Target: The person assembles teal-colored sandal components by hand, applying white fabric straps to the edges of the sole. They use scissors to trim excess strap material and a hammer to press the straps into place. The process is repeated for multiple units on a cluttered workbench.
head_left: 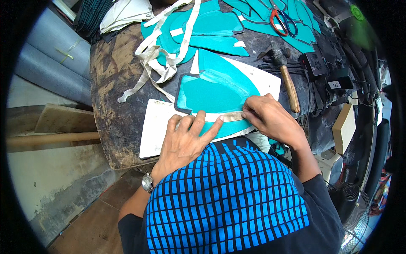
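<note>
On a worn dark workbench (114, 84), the left hand (186, 142) lies flat, fingers spread, on a teal piece (215, 95); beside it, the right hand (270, 118) pinches a tape strip (224, 117).

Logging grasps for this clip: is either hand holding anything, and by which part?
The right hand pinches the pale strip at its right end. The left hand presses flat on the strip and the teal piece, gripping nothing.

Single head-worn fisheye view, looking steeply down from above the person's own chest. Close range: left hand (186, 142) and right hand (270, 118) sit mid-frame on the near edge of the workbench (114, 84). Bench runs far; floor at left, clutter at right. Edges bend at rim.
</note>
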`<state>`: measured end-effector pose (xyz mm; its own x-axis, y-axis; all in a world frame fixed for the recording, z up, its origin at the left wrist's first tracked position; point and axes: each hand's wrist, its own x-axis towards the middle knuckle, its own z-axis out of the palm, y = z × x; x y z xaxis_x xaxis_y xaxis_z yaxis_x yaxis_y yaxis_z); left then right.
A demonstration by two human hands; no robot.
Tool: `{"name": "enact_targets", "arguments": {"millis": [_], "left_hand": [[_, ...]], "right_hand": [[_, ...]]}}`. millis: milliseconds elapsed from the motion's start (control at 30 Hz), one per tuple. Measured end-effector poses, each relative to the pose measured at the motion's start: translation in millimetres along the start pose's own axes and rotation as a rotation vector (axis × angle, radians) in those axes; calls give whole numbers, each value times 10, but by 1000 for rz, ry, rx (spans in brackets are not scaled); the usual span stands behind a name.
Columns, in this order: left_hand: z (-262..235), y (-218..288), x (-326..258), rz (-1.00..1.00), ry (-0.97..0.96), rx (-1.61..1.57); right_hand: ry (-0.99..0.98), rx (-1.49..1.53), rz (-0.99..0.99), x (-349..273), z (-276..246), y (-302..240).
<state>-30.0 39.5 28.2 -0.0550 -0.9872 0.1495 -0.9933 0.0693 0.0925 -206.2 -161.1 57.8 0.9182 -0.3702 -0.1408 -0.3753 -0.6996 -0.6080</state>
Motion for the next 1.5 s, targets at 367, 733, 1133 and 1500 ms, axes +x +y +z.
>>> {"name": "enact_targets", "arguments": {"millis": [367, 733, 1133, 1500], "left_hand": [[-8, -158, 133, 86, 34, -256], [107, -187, 108, 221, 111, -191], [153, -84, 87, 152, 122, -226], [224, 26, 118, 206, 149, -243]], "right_hand": [[-121, 18, 40, -131, -88, -178], [-38, 219, -67, -157, 45, -46], [-90, 156, -139, -53, 16, 67], [-142, 126, -130, -13, -23, 41]]}}
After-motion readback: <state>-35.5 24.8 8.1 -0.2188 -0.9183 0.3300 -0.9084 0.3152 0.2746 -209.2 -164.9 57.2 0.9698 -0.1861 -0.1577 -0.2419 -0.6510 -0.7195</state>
